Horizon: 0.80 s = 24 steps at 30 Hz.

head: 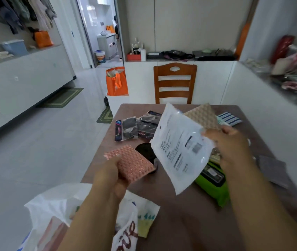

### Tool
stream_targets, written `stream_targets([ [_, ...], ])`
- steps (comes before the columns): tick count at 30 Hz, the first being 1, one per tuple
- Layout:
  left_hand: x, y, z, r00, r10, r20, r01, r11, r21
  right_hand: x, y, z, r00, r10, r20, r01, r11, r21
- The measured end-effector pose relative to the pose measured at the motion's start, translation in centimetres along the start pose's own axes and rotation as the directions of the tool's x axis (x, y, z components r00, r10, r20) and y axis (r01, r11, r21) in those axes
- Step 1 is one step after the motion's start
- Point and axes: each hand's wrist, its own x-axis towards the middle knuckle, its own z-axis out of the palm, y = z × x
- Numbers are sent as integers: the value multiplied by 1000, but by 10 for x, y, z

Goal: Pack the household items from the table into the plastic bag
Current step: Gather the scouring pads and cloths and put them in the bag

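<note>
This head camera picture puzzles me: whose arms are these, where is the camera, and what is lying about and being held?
No machine here: a person wears one wide-angle camera on the head, looking forward and down, so the arms are their own. The left hand holds a pink patterned pad. The right hand pinches a white printed packet by its edge, lifted above the brown table. On the table lie dark packets, a beige patterned pad, a blue striped cloth, a green pack and a round black thing. The white plastic bag waits at the near left corner.
</note>
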Motion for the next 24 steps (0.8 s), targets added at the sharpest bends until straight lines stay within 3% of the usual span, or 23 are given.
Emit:
stream_targets([
  [4,-8,-26,24,994,-99,39,97,994,47,13,-10,-37,992,87,94,-112,941,320],
  [7,-15,-47,38,980,-162,119,161,987,15,12,-5,-46,970,194,145,-235,898,373],
  [9,-20,-61,45,940,-180,289,211,975,-77,4,10,-43,952,268,146,-300,910,286],
  [11,-19,-71,47,919,-171,356,208,976,-68,-3,30,-40,938,323,128,-341,925,167],
  [14,-4,-85,42,981,-105,163,90,991,98,-1,49,-47,953,286,-100,-279,957,80],
  [16,0,-87,39,999,4,34,-11,978,207,6,46,-58,940,124,-319,-134,991,-10],
  [17,3,-88,37,998,63,-6,-59,963,262,9,43,-63,934,54,-353,-71,997,-36],
  [19,9,-94,35,993,118,-5,-109,930,352,11,39,-57,967,60,-249,-80,994,-74],
  [20,13,-97,35,995,101,15,-99,923,371,9,41,-47,984,108,-140,-136,969,-208],
  [22,27,-110,36,997,53,56,-69,936,345,7,61,-28,988,144,53,-90,827,-555],
  [24,36,-121,43,999,4,54,-19,960,280,6,83,-18,980,123,156,14,743,-669],
])
